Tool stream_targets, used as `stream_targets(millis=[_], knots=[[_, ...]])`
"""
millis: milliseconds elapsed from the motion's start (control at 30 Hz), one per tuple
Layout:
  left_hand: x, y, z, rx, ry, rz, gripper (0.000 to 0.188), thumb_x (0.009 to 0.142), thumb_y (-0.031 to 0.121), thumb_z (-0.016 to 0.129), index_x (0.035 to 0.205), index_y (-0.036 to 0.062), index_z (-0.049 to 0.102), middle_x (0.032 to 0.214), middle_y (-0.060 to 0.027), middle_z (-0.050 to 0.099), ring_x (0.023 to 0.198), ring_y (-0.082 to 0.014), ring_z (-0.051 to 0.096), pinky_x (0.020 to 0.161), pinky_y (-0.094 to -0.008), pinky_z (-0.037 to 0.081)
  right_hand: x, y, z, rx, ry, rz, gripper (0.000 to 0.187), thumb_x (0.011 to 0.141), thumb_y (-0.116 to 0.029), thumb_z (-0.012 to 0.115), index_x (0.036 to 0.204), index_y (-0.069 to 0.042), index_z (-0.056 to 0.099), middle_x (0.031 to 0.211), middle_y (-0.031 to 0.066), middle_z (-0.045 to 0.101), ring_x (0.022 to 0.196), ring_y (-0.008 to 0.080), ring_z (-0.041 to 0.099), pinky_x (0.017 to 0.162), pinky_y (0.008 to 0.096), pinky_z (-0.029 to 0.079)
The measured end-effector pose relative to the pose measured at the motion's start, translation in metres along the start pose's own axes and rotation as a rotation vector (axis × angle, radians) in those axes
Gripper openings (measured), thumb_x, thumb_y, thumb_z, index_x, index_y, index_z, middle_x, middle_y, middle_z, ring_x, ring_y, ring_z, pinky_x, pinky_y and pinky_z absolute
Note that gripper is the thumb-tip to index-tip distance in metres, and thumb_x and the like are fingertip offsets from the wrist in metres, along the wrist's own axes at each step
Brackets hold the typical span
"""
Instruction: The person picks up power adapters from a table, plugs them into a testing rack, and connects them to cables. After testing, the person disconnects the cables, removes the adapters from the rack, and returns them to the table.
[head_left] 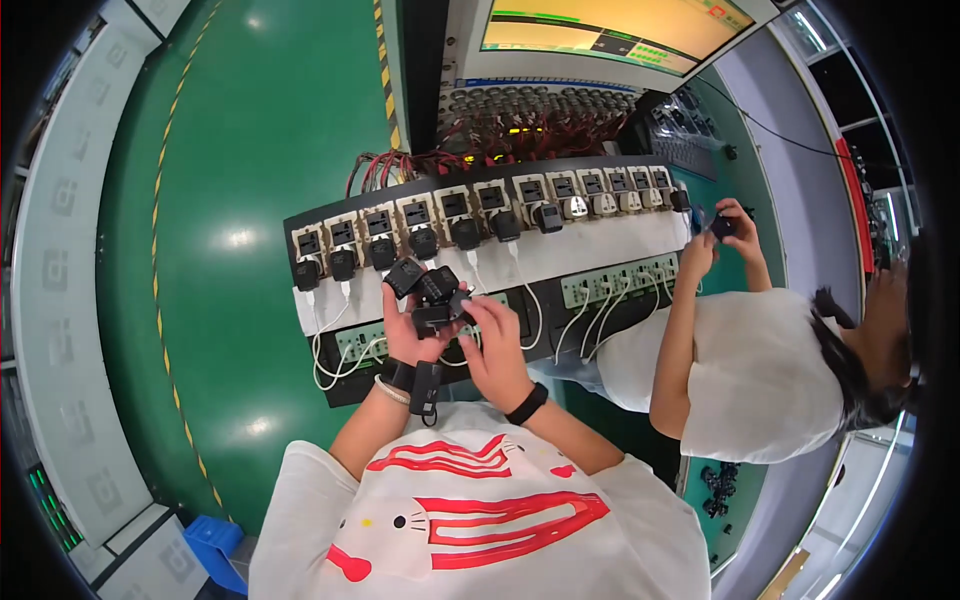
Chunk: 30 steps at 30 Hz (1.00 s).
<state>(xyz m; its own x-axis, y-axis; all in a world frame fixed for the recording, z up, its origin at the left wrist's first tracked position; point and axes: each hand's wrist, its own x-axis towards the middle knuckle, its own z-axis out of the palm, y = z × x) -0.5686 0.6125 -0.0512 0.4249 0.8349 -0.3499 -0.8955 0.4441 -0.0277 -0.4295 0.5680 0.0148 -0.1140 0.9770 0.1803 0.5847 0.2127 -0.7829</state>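
Observation:
Several small black power adapters (437, 286) lie heaped in my left hand (405, 338), its palm turned up and fingers curled beneath them. My right hand (497, 350) reaches in from the right, thumb and fingertips against one adapter (460, 304) at the edge of the heap. Just beyond both hands runs a test bench (560, 250) with a row of wall sockets. Black adapters (465, 234) sit plugged into many of them, and white cables (529, 300) run from several down to green circuit boards (620, 280) along the near side.
To my right a co-worker (765, 370) in a white shirt handles a small black object (723, 228). A lit screen (620, 32) stands above red wiring (480, 145) behind the sockets. A blue bin (212, 545) is at lower left. More black pieces (720, 488) lie at lower right.

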Motion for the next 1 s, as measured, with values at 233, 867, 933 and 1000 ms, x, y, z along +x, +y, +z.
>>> stream_targets(millis=[233, 867, 933, 1000], knots=[[0.012, -0.025, 0.02, -0.043, 0.166, -0.061, 0.061, 0.082, 0.066, 0.046, 0.118, 0.0172, 0.053, 0.119, -0.0127, 0.056, 0.107, -0.0363, 0.054, 0.097, -0.0593, 0.034, 0.006, 0.035, -0.024, 0.321, 0.266, 0.252, 0.031, 0.087, -0.004, 0.052, 0.118, 0.0, 0.051, 0.115, 0.014, 0.053, 0.104, 0.0253, 0.053, 0.091, 0.0312, 0.04], [0.055, -0.052, 0.032, 0.024, 0.078, -0.172, 0.063, 0.082, 0.065, 0.049, 0.121, 0.0157, 0.051, 0.122, -0.016, 0.052, 0.113, -0.0397, 0.049, 0.097, -0.061, 0.034, 0.117, 0.213, -0.065, -0.353, 0.395, 0.339, 0.058, 0.082, -0.007, 0.06, 0.132, 0.003, 0.034, 0.123, 0.0253, 0.048, 0.112, 0.0418, 0.046, 0.094, 0.0418, 0.04], [0.056, -0.054, 0.031, 0.026, 0.063, -0.176, 0.063, 0.082, 0.065, 0.048, 0.122, 0.0155, 0.05, 0.123, -0.0167, 0.051, 0.115, -0.0402, 0.048, 0.098, -0.0612, 0.034, 0.124, 0.206, -0.069, -0.432, 0.373, 0.37, 0.064, 0.079, -0.003, 0.06, 0.134, 0.005, 0.029, 0.125, 0.0264, 0.044, 0.11, 0.0418, 0.046, 0.093, 0.0433, 0.04], [0.057, -0.057, 0.028, 0.066, 0.061, -0.173, 0.065, 0.083, 0.065, 0.047, 0.124, 0.0148, 0.049, 0.124, -0.017, 0.05, 0.117, -0.0408, 0.046, 0.098, -0.0612, 0.034, 0.114, 0.194, -0.077, -0.525, 0.375, 0.372, 0.064, 0.079, -0.009, 0.061, 0.132, 0.008, 0.03, 0.132, 0.0274, 0.037, 0.116, 0.0417, 0.041, 0.095, 0.0433, 0.036]])
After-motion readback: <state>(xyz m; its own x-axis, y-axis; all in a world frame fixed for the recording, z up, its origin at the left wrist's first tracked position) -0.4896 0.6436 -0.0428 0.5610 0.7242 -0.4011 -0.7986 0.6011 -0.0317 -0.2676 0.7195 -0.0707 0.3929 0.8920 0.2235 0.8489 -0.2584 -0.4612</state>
